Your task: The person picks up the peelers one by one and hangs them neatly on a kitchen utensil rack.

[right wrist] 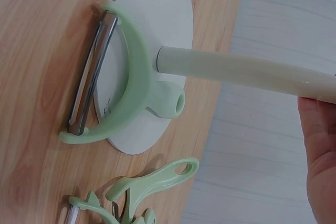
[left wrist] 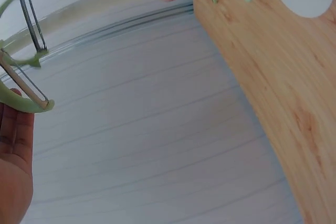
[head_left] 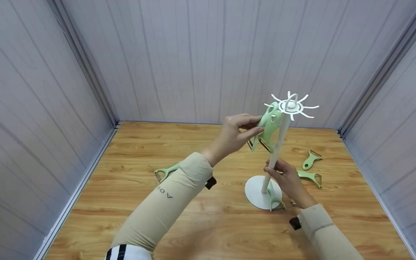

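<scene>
A white stand with a pole (head_left: 279, 139) and a ring of curved hooks (head_left: 303, 107) on top rises from a round base (head_left: 253, 191). My left hand (head_left: 237, 130) pinches a light green peeler (head_left: 264, 120) just below the hooks, its handle end up at a hook and its blade hanging down. Close beside it, a second green peeler (head_left: 273, 125) hangs blade down against the pole. Lower down, my right hand (head_left: 288, 177) grips the pole between thumb and fingers. Another peeler (right wrist: 137, 72) rests on the base, beside the foot of the pole.
Right of the stand, more green peelers lie on the wooden table (head_left: 139, 144), one with a straight handle (head_left: 308, 164) and one Y-shaped (head_left: 310, 176). A further peeler (head_left: 166, 171) lies left, partly behind my left forearm. Pale panel walls (head_left: 208, 61) enclose the table.
</scene>
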A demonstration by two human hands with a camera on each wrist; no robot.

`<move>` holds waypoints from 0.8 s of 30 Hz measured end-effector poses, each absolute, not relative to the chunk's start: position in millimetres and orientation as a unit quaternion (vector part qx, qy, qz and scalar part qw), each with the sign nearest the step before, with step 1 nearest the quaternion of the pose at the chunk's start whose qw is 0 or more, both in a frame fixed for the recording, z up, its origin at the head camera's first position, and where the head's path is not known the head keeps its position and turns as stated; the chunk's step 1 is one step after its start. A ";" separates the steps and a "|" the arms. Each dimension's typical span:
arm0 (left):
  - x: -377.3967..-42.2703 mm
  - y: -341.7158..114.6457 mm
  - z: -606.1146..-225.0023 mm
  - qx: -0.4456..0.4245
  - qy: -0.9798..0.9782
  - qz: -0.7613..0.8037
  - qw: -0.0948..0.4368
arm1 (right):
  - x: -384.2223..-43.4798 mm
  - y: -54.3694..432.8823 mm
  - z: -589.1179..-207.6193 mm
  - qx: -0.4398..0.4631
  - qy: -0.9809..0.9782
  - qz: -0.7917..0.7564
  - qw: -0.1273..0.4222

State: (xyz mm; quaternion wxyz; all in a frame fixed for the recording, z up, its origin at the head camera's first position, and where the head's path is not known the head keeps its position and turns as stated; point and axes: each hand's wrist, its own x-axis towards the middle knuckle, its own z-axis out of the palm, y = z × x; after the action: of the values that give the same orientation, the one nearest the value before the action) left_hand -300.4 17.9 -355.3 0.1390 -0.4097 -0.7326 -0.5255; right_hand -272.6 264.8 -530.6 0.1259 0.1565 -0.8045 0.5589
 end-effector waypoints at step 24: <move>-276.0 58.6 -364.2 -0.410 -0.711 -0.551 0.154 | -270.5 267.8 -526.3 0.157 -0.807 0.556 0.123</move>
State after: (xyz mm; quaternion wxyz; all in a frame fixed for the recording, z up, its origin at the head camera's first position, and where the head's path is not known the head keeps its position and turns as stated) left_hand -276.0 58.6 -364.2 0.1542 -0.4096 -0.7109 -0.5505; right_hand -270.5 267.8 -526.3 0.1226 0.1570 -0.8068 0.5563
